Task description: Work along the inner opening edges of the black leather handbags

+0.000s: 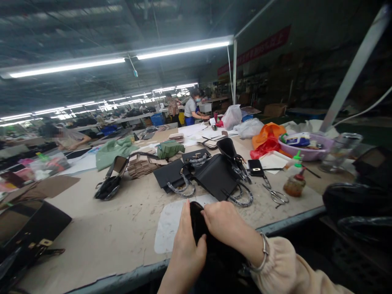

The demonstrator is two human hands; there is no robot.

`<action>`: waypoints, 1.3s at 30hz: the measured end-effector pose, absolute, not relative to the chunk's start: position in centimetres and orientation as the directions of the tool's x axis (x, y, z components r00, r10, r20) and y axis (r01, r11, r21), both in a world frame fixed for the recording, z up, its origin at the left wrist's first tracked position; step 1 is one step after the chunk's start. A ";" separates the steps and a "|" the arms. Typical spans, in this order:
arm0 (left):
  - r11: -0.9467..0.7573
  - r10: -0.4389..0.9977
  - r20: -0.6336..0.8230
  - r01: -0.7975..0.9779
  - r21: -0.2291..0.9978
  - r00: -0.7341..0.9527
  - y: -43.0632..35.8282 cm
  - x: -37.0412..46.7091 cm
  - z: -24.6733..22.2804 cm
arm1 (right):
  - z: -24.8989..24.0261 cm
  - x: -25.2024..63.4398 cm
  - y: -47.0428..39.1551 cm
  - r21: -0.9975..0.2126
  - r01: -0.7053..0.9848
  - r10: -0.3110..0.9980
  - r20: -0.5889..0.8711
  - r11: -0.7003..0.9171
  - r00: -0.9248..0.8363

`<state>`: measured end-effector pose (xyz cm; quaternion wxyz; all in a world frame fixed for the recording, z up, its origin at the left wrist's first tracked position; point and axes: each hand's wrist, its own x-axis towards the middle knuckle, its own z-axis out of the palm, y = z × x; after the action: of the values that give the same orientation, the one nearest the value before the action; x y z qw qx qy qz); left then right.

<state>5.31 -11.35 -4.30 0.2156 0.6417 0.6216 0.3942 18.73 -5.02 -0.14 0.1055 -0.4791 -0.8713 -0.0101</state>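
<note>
Black leather, apparently a small bag, sits at the lower centre of the frame on the worktable's near edge, gripped from both sides by the left hand and right hand, with scissors to the right.

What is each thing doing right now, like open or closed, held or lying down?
Black bag piece: held at the table edge by both hands.
Left hand: closed on the piece.
Right hand: closed on the piece.
Scissors: lying flat, blades closed.
Glue bottle: upright, capped.
Black handbag: lying flat.
</note>
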 end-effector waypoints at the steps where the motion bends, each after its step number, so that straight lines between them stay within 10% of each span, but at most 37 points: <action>1: -0.133 0.974 0.219 0.617 0.776 -0.065 -11.2 4.8 -4.2 | -0.1 18.9 -5.1 -0.089 0.842 0.839 0.186 0.533 -0.511; 8: -0.153 0.979 0.027 0.646 0.748 0.201 -9.3 0.9 -0.4 | -0.2 20.5 -5.9 -0.136 0.861 0.868 0.162 0.490 -0.469; 16: -0.217 0.966 0.228 0.858 0.465 0.121 -7.1 3.5 -0.6 | -0.4 19.7 -5.5 -0.188 0.858 0.876 0.172 0.478 -0.450; 28: -0.263 0.962 0.237 0.692 0.673 0.134 -3.7 3.2 -1.0 | -1.3 20.2 -4.3 -0.169 0.859 0.871 0.197 0.483 -0.450; 39: -0.371 0.928 0.254 0.730 0.574 0.273 -2.8 1.9 -1.0 | -2.0 20.5 -3.4 -0.125 0.845 0.848 0.189 0.520 -0.495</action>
<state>1.94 -2.75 -1.01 0.1752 0.7782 0.5325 0.2829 20.47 -3.42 -2.02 0.1135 -0.4896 -0.8645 0.0078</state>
